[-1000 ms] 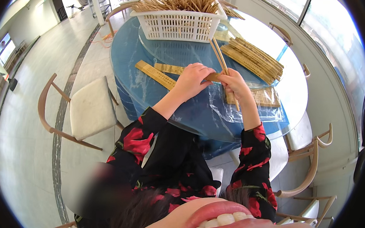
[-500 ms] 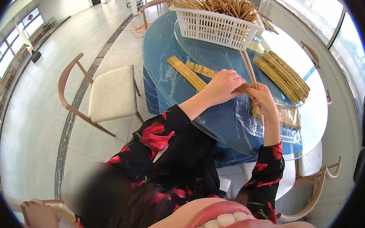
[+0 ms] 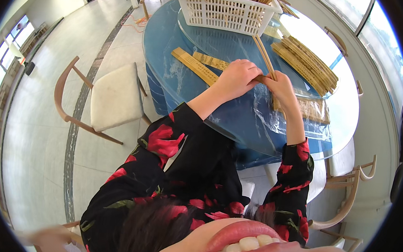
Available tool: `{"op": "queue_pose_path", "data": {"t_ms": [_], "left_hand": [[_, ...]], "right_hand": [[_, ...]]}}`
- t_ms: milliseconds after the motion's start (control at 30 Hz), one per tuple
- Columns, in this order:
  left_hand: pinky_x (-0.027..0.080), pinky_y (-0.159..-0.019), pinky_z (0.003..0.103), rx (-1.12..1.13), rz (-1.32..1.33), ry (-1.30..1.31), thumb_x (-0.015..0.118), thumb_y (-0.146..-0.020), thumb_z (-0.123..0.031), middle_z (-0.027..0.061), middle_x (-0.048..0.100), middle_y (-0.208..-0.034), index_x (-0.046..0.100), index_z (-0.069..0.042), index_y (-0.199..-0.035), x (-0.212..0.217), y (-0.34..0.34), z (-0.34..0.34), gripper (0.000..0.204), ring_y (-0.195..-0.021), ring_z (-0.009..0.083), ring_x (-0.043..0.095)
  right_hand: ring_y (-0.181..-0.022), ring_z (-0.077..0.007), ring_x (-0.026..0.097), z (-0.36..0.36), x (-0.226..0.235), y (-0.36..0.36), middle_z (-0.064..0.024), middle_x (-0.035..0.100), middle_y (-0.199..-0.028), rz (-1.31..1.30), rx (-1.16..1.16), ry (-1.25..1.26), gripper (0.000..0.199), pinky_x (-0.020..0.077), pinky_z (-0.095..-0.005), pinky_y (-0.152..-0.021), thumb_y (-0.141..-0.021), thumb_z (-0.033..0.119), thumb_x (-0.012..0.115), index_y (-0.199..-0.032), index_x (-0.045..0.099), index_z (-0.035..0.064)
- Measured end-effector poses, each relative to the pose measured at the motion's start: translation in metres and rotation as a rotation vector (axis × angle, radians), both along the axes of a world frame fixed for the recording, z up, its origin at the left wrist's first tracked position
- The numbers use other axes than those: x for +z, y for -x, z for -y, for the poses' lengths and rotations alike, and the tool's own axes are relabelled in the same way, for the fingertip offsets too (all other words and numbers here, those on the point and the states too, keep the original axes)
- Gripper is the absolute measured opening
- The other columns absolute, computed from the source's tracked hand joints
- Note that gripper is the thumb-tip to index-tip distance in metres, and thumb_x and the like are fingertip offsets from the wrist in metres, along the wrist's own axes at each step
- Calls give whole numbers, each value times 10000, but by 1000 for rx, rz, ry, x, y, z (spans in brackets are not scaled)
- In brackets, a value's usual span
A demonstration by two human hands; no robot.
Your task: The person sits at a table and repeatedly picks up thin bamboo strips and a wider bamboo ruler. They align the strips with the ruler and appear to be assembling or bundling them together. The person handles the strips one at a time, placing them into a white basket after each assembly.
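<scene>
A pair of long, thin wooden chopsticks (image 3: 263, 53) slants up and away from my right hand (image 3: 280, 88), whose fingers are closed around them. My left hand (image 3: 237, 79) is closed too, its fingertips meeting the right hand's. Between the two hands a short brown strip (image 3: 260, 78) shows, pinched by the left fingers; most of it is hidden. Left of my left hand, flat yellow patterned strips (image 3: 195, 66) lie on the blue marbled table (image 3: 170, 29). A clear plastic packet with tan pieces (image 3: 311, 109) lies beside and under my right wrist.
At the far side a white slatted basket (image 3: 222, 16) is heaped with wooden sticks. A stack of long yellow strips (image 3: 304, 63) lies to the right on the raised glass disc. One chair with a pale seat (image 3: 118, 98) stands at left, another chair (image 3: 349, 199) at lower right.
The view has shifted, so the table and basket sit higher and further left. My hands remain together on the chopsticks and strip, the right wrist slightly turned.
</scene>
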State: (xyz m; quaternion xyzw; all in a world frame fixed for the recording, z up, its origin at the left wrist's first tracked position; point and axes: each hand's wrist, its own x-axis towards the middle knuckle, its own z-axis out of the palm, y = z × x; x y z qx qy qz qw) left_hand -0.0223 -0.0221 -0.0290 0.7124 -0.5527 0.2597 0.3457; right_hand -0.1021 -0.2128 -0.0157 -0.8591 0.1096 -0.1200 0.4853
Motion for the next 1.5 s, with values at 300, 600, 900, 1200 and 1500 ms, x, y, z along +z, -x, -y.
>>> {"op": "queue_pose_path", "data": {"t_ms": [300,600,900,1200,1500], "left_hand": [[558,-872,396,51,-93,49,788,-866,-154,74,723,-1033,723,-62,-1106,3,1,-8,265,-1015,292,671],[555,-825,393,62,-110,173,793,-875,-181,63,715,-976,732,-82,-1093,-2,-6,0,247,-966,286,670],[559,-790,382,62,-115,230,798,-870,-155,77,706,-964,725,-76,-1088,-1,-11,-3,243,-933,283,676],[560,-780,380,39,-140,241,795,-868,-132,77,699,-949,719,-71,-1079,0,-9,-4,232,-911,282,674],[549,-813,395,62,-81,252,796,-870,-163,81,696,-968,710,-75,-1085,-3,-13,-3,248,-942,299,668]], "right_hand": [[-615,-59,378,14,33,16,37,471,-741,597,180,-678,336,334,-266,-554,-1061,326,601,-885,617,39],[-806,-126,614,49,24,7,-41,661,-913,876,118,-836,237,486,-269,-716,-1077,277,580,-1051,652,53],[-696,-144,664,23,34,20,-78,702,-827,858,-11,-576,288,544,-272,-657,-1073,298,598,-1009,673,28],[-718,-140,685,20,30,20,-73,712,-834,758,-80,-418,291,551,-258,-667,-1072,307,601,-1027,672,27],[-729,-149,695,22,33,25,-86,726,-860,776,-24,-458,298,563,-265,-671,-1070,308,605,-1052,682,21]]}}
